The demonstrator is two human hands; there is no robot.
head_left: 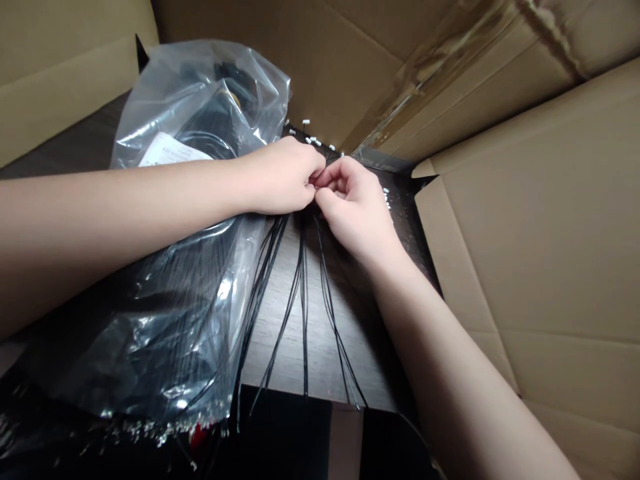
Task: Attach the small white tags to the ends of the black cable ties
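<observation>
Thin black wires [303, 300] hang lengthwise from the fingertips toward the wearer, fanning across a dark wood-grain panel [320, 353]; the left hand [280, 177] and right hand [353, 207] pinch narrowly together at the wires' upper ends; a clear plastic bag [165, 320] lies under the left forearm; small white connectors [313, 141] lie beyond the hands; a cardboard flap [525, 267] borders the right.

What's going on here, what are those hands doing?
A person is reaching into a cardboard box with bare hands. The left hand and right hand pinch together at thin black wires, which hang down over a dark wood surface. A clear plastic bag lies under the left arm, and small white pieces sit just beyond the hands.
</observation>
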